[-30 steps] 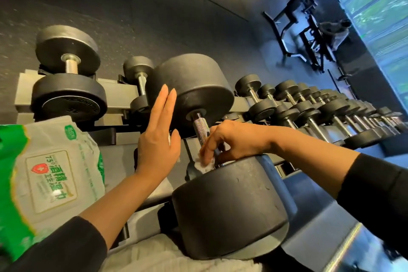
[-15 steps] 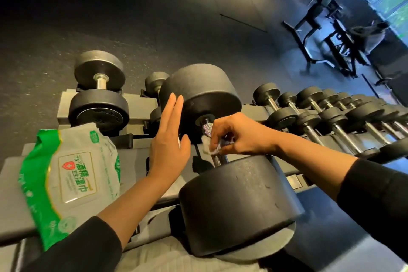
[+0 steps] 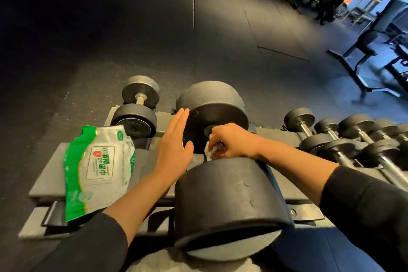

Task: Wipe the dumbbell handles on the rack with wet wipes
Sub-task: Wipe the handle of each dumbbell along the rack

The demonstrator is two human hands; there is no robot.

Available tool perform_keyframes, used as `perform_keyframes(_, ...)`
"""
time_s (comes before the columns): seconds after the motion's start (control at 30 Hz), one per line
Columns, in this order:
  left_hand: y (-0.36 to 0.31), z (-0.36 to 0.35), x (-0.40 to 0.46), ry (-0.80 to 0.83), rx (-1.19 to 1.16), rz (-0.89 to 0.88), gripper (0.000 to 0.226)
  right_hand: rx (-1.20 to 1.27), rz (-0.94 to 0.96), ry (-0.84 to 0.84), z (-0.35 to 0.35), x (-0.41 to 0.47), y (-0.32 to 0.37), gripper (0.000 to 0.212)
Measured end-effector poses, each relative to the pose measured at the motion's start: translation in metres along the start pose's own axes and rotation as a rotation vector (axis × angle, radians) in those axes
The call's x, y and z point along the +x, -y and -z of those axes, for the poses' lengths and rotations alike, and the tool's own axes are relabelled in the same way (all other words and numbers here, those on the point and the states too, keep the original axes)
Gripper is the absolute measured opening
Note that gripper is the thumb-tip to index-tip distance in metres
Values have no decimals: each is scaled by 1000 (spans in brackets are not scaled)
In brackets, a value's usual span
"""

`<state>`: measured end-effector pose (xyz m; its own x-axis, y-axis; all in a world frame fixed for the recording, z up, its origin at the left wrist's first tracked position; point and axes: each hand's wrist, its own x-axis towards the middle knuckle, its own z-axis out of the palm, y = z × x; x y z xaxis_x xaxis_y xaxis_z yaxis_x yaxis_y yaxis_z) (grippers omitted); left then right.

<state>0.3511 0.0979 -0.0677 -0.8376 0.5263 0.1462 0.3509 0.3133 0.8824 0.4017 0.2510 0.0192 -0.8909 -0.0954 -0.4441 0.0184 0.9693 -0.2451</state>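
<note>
Between the two black heads of the big dumbbell (image 3: pixel 229 194), right hand (image 3: pixel 234 141) is clenching a soft, limp wipe (image 3: pixel 208 150) around its stiff handle; left hand (image 3: pixel 174 148), fingers straight, is steadying the far head. Likely too heavy to shift.

Big dumbbell's handle (image 3: pixel 217 148) mostly hidden under right hand (image 3: pixel 234 141), rightmost dumbbells (image 3: pixel 384 152) blurred, edge-cropped

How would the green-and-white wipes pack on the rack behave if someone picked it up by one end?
The wipes pack would probably sag: its film wrapper looks wrinkled and its top corner is bent. It likely feels light for its bulk, being a soft pouch. Lying flat on the rack, it seems unlikely to roll, though the glossy film could be slippery.
</note>
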Motion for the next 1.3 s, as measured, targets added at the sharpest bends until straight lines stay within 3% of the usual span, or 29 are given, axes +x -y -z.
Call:
perform_keyframes(0.1,-9,8,-3,-41,-10,61,68,74,-34,-71,2,-11,-10,23)
perform_keyframes(0.17,-18,14,-2,-93,-60,104,60,152,-71,-268,6,-17,-17,18)
perform_keyframes(0.23,-30,23,1,-129,-157,158,49,404,-56,-444,13,-15,-17,16)
perform_keyframes(0.37,-64,43,12,-186,-404,241,32,812,140,-492,35,-7,6,21)
perform_keyframes(0.53,-95,68,18,-284,-553,264,34,841,323,-631,47,-1,42,23)
perform_keyframes(0.63,-105,79,14,-273,-578,229,59,920,409,-706,51,1,55,27)
perform_keyframes(0.77,-109,86,10,-254,-607,217,61,786,420,-832,58,8,62,29)
perform_keyframes(1.0,-114,85,12,-206,-718,170,67,650,550,-895,52,17,67,32)
perform_keyframes(1.1,-117,86,17,-214,-745,153,60,670,562,-807,49,14,64,28)
perform_keyframes(1.3,-114,75,24,-215,-777,205,49,506,633,-725,38,11,52,52)
